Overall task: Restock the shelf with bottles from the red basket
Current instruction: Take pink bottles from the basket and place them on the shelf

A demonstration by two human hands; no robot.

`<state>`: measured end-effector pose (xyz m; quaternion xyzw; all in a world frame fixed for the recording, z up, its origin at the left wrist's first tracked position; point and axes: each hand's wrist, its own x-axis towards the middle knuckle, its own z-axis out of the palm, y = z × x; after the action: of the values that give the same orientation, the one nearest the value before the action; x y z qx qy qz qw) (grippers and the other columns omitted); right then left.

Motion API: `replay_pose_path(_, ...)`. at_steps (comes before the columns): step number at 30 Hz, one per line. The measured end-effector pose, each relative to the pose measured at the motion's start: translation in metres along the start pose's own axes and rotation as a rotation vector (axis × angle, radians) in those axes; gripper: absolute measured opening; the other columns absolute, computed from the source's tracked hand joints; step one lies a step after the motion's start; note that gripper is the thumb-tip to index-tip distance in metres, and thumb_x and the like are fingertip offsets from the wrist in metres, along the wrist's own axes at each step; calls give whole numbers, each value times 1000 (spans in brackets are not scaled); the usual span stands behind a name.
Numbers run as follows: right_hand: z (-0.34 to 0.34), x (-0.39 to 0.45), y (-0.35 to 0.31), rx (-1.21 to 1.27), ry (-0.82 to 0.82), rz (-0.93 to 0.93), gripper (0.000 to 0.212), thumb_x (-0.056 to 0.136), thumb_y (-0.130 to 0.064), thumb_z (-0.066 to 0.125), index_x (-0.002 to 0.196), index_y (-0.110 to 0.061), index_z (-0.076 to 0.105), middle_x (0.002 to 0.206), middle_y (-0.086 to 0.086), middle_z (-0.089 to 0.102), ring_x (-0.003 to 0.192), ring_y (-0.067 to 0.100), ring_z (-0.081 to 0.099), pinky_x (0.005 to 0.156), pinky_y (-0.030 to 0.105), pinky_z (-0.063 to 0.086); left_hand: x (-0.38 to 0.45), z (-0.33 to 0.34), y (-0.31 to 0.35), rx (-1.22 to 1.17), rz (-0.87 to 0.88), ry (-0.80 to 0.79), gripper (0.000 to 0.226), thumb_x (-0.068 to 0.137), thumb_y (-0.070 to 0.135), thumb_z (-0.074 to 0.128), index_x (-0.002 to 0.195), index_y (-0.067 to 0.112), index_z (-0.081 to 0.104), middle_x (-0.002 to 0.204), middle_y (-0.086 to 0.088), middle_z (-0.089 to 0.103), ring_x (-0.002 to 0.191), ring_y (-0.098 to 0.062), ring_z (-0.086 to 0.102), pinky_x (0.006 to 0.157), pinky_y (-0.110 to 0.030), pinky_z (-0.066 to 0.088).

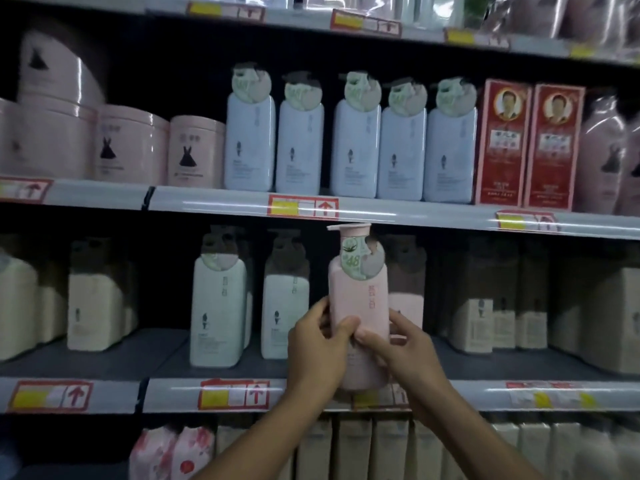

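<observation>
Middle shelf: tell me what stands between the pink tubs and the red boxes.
Five pale blue pump bottles stand in a row between the pink tubs and red boxes, in the head view.

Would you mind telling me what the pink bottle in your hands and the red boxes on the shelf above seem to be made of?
The pink bottle, gripped by the left hand and right hand, looks like matte opaque plastic: smooth moulded shoulders, a pump top, soft even sheen. The red boxes look like printed glossy cardboard, judging by flat faces and sharp folded edges; blur leaves this open.

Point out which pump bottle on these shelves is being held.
The pink pump bottle, gripped by the left hand and right hand before the lower shelf. The others stand untouched on the shelves.
</observation>
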<state>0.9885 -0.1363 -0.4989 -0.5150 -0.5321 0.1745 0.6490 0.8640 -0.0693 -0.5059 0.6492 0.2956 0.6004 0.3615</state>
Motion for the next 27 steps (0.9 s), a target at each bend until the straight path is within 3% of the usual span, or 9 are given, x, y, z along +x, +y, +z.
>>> replay_pose_path(5,2,33,18,-17,9,-7,27,89,-14,77,95,-38,65,92,-15,73,78,-11,69,61,11,54,29,20,-13,21,41,38,46,92,21,74,136,25,62,115,13,71,108,-7,69,78,-12,54)
replay_pose_path(8,5,45,28,-66,54,-29,26,90,-19,76,99,-41,65,103,-7,74,87,2,72,69,18,58,42,29,-20,35,62,28,49,93,20,72,139,27,60,123,11,70,111,-7,68,80,-12,54)
replay_pose_path(11,9,56,42,-128,85,-42,25,89,-22,77,107,-35,66,109,-3,73,98,8,71,76,19,59,51,36,-32,62,62,19,48,94,18,70,140,26,60,126,7,71,115,-11,68,86,-18,57)
replay_pose_path(15,18,60,55,-201,146,-25,43,81,-46,76,120,-30,69,114,-1,70,100,8,69,87,34,61,52,38,-47,125,54,56,48,97,20,66,143,28,56,130,6,69,117,-12,65,94,-29,57)
replay_pose_path(20,17,57,59,-279,169,47,37,84,-26,82,114,-25,59,102,-12,65,91,-2,62,72,14,49,43,32,-56,271,36,-16,60,95,15,66,149,33,47,135,8,65,121,-12,64,99,-38,58)
replay_pose_path(24,14,44,62,-551,178,141,31,84,-22,80,103,-23,56,94,-7,65,82,6,60,69,20,46,32,30,-66,409,6,-14,52,89,16,73,136,29,55,129,7,68,116,-10,65,95,-30,59)
replay_pose_path(27,17,44,61,-647,220,157,21,89,-22,74,99,-19,56,84,-6,65,71,4,54,53,12,30,34,33,-68,472,-16,-25,43,90,23,73,128,30,54,125,5,66,112,-13,65,91,-32,60)
